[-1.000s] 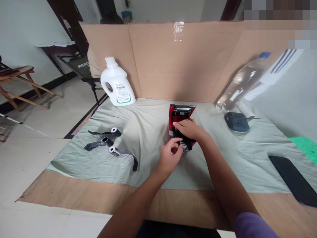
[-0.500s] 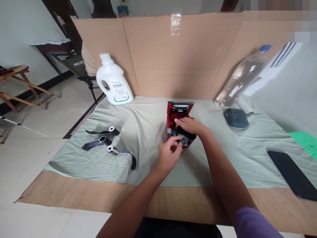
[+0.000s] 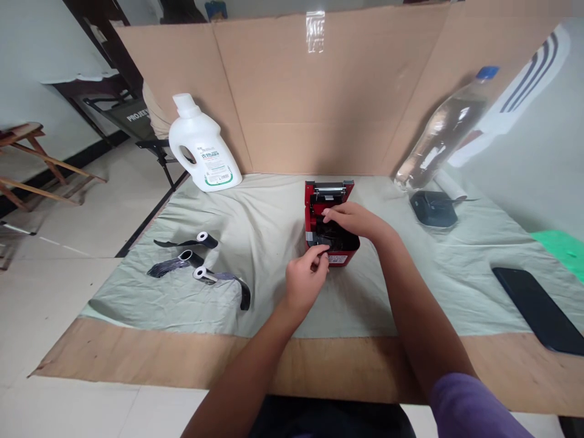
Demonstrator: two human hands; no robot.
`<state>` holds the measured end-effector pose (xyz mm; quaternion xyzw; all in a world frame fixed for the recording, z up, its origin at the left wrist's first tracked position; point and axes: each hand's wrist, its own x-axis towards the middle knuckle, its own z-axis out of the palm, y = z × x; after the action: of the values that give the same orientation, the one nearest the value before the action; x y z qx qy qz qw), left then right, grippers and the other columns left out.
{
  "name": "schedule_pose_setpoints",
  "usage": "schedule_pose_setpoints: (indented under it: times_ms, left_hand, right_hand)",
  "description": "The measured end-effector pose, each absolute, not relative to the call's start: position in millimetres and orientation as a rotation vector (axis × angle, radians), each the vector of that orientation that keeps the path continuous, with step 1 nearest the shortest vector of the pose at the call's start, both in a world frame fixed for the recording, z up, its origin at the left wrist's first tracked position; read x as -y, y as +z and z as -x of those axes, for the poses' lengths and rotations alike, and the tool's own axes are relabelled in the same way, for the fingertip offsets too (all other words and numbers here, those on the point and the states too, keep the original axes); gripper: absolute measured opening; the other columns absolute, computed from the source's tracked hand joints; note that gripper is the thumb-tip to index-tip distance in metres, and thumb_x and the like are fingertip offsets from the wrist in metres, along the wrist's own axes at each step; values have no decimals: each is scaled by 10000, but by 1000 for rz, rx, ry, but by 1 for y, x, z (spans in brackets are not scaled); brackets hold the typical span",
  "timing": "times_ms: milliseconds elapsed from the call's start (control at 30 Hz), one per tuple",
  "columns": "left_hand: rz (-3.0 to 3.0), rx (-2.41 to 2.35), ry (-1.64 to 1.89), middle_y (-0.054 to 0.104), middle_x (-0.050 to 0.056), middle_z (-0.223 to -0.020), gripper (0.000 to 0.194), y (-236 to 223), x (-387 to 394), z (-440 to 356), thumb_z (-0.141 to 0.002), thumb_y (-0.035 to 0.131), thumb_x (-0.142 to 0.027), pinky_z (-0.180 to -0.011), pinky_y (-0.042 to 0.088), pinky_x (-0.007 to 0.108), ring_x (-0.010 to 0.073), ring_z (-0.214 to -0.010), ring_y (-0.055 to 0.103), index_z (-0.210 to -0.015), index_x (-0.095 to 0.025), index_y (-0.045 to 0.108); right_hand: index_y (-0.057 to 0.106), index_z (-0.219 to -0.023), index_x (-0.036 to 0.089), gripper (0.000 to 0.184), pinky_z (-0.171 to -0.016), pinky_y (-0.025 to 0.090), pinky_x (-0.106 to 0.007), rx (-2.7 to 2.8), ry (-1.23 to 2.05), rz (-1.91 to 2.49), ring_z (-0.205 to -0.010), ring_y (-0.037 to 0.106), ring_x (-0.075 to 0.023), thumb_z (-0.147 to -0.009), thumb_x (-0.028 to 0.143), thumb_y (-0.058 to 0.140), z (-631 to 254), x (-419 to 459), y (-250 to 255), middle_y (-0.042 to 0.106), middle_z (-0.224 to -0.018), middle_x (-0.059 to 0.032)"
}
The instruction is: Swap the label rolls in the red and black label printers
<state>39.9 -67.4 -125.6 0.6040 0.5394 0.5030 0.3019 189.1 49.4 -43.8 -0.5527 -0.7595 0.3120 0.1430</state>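
On the pale green cloth (image 3: 260,231), taking twelve o'clock as the far side, a white jug (image 3: 207,155) stands at ten o'clock from the red machine (image 3: 340,260), which sits near the middle, lid up. The right hand (image 3: 354,219) reaches over its open inside from three o'clock, its grip hidden. The left hand (image 3: 305,277), thumb and fingers drawn narrow, meets the machine's near rim at seven o'clock; whether it pinches anything, I cannot tell. Three small rolls (image 3: 196,260) lie at nine o'clock.
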Motion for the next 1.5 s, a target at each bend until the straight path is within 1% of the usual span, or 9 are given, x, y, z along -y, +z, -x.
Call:
schedule_pose_setpoints:
  times_ms: [200, 300, 500, 767, 967, 1133, 1300, 1367, 1500]
  left_hand:
    - [-1887, -1463, 1467, 765, 11, -706, 215, -132, 67, -38, -950, 580, -181, -614, 513, 220, 116, -608, 694, -1025, -198, 781]
    - [-2116, -1503, 1561, 794, 15, -773, 226, -136, 67, -39, -947, 579, -153, -611, 519, 218, 114, -617, 706, -1009, -202, 790]
    - [-2345, -1524, 1601, 808, 20, -812, 255, -141, 66, -39, -943, 565, -140, -650, 552, 223, 133, -665, 739, -1013, -211, 799]
    - [-2205, -1444, 1416, 801, 75, -840, 276, -137, 70, -40, -955, 546, -207, -742, 576, 283, 188, -734, 747, -1038, -245, 807]
    - [-2100, -1657, 1373, 713, 36, -634, 394, -142, 66, -46, -935, 604, -272, -640, 524, 262, 164, -542, 625, -1311, -237, 717]
    - [-2167, -1668, 1322, 752, 35, -704, 352, -149, 59, -46, -957, 541, -223, -615, 488, 248, 145, -551, 614, -1213, -284, 774]
    - [-2183, -1599, 1322, 739, 34, -667, 382, -148, 60, -49, -1012, 450, -234, -680, 520, 265, 146, -590, 644, -1216, -249, 773]
    - [-2164, -1582, 1317, 726, 29, -648, 381, -149, 60, -48, -1018, 445, -251, -703, 533, 271, 145, -595, 646, -1212, -236, 772]
    - [-2096, -1549, 1320, 721, 27, -676, 378, -152, 62, -47, -1029, 441, -284, -705, 532, 263, 134, -611, 642, -1220, -224, 762]
  right_hand:
    - [673, -690, 201, 351, -849, 508, -398, 1534, 775, 1485, -847, 673, -245, -894, 453, 539, -211, -65, -47, 735, -800, -82]
    - [639, -844, 211, 242, -857, 520, -386, 1384, 692, 1385, -911, 662, -228, -848, 445, 577, -216, -78, -61, 723, -913, -71]
    - [589, -1198, 271, 454, -897, 536, -401, 1346, 796, 1308, -1073, 628, -231, -826, 530, 591, -211, -86, -75, 639, -1266, -70]
    - [601, -872, 241, 282, -1066, 451, -436, 1459, 851, 1210, -1295, 546, -273, -835, 518, 566, -214, -62, -84, 589, -1387, -71]
    - [670, -1025, 267, 326, -1114, 415, -461, 1454, 921, 1128, -1369, 504, -280, -860, 538, 595, -221, -49, -106, 569, -1445, -68]
    - [666, -1034, 244, 391, -1096, 434, -439, 1373, 982, 1096, -1316, 546, -270, -858, 589, 609, -216, -54, -105, 571, -1446, -84]
    - [671, -1035, 240, 339, -1121, 420, -414, 1336, 1005, 1108, -1306, 556, -266, -837, 507, 602, -212, -53, -101, 609, -1411, -66]
    - [642, -1149, 245, 401, -1122, 429, -421, 1319, 1061, 1120, -1286, 571, -270, -795, 424, 585, -210, -51, -103, 629, -1393, -61]
    - [448, -1446, 242, 786, -1162, 416, -421, 1225, 1206, 1061, -1360, 531, -254, -663, 275, 508, -205, -43, -114, 556, -1503, -58]
